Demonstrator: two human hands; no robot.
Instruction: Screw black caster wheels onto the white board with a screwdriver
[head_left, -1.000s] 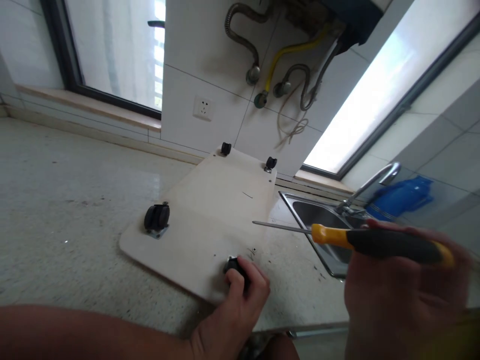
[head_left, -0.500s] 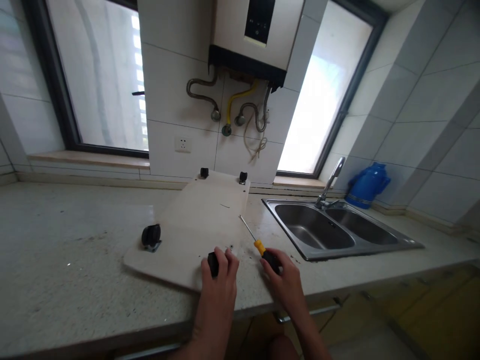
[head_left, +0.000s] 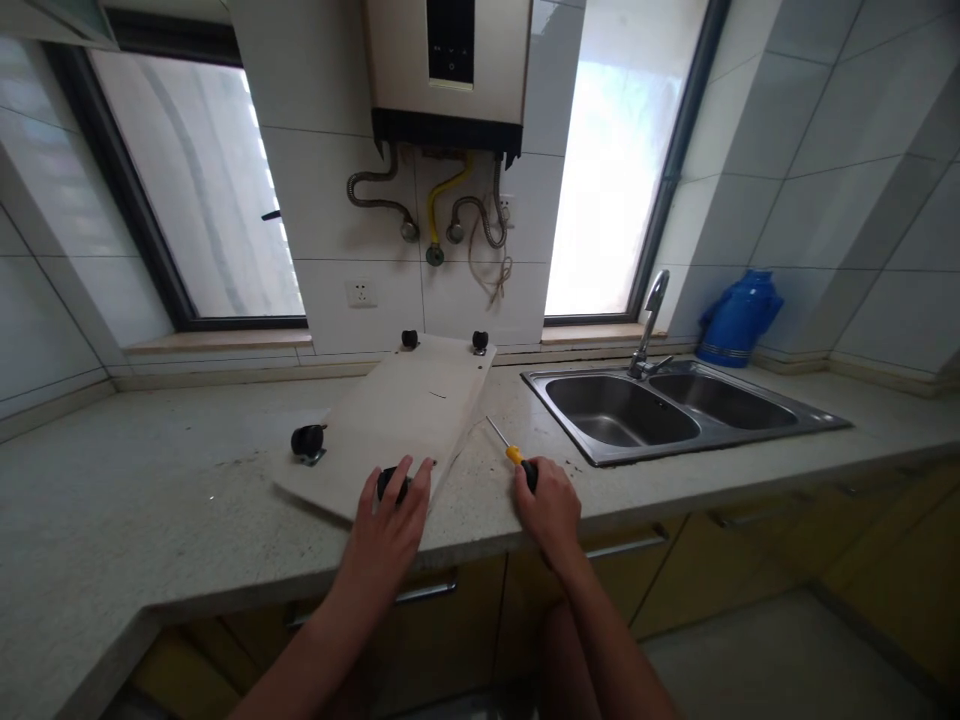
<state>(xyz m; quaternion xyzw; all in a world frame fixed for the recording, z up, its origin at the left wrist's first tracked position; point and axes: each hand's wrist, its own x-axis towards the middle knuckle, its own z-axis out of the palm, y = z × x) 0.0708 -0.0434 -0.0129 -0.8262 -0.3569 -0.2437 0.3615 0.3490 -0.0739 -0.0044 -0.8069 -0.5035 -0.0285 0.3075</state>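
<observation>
A pale board [head_left: 397, 410] lies on the countertop with a black caster wheel at each corner. My left hand [head_left: 390, 520] has its fingers around the near right caster [head_left: 391, 485], which is partly hidden behind them. In my right hand [head_left: 551, 503] is a screwdriver [head_left: 514, 455] with a yellow and black handle, its metal shaft pointing away and to the left, clear of the board. The near left caster [head_left: 307, 441] and the two far casters, one at the left [head_left: 409, 339] and one at the right [head_left: 480, 341], stand up from the board.
Right of the board a steel double sink [head_left: 592, 455] with a faucet [head_left: 649, 320] is set into the stone countertop [head_left: 187, 450]. A blue jug [head_left: 739, 320] stands in the back right corner. A water heater [head_left: 450, 130] with hoses hangs on the tiled wall.
My head view has shifted and levelled. My left hand and the board's near end have moved left. My right hand has closed more fully around the screwdriver handle.
</observation>
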